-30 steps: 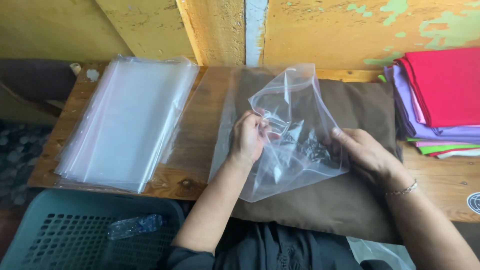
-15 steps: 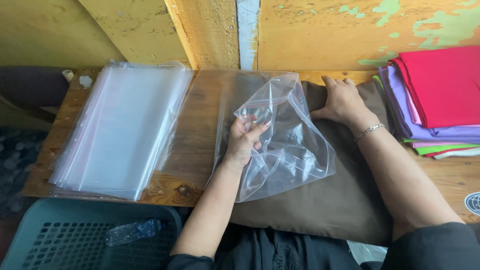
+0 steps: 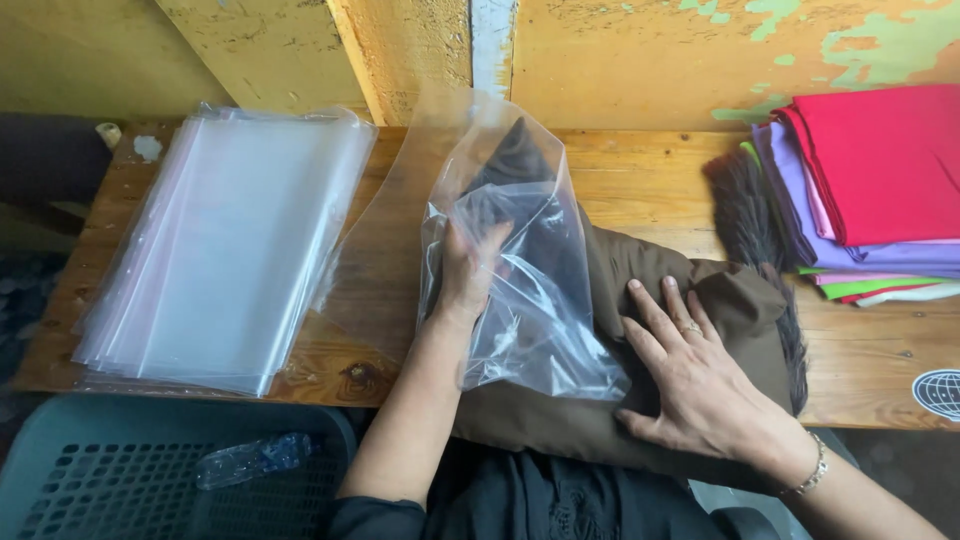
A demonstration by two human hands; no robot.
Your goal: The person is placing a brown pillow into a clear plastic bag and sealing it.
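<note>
Since half a second ago, the right hand (image 3: 700, 385) has come back from the far edge of the folded brown cloth (image 3: 690, 300) and now lies flat on its near part, fingers spread and pressing down, gripping nothing. Meanwhile the left hand (image 3: 468, 270) has gone into the clear crumpled plastic bag (image 3: 520, 290), which earlier lay flatter on the cloth and now stands raised, its mouth toward the person. That hand shows through the film with its fingers curled against the dark end of the cloth that sits inside the bag; whether it pinches the cloth or only the film cannot be told. Most of the brown cloth lies outside the bag, across the middle of the worn wooden table (image 3: 640, 170), with a dark fringe (image 3: 745, 215) along its right side. To the left, well apart from the hands, rests a flat stack of clear plastic bags (image 3: 225, 250). At the right edge sits a pile of folded cloths in red, purple, pink and green (image 3: 870, 180). Below the table's near left corner stands a grey-green slotted plastic crate (image 3: 90, 490) with a crushed clear bottle (image 3: 255, 460) lying on it.
</note>
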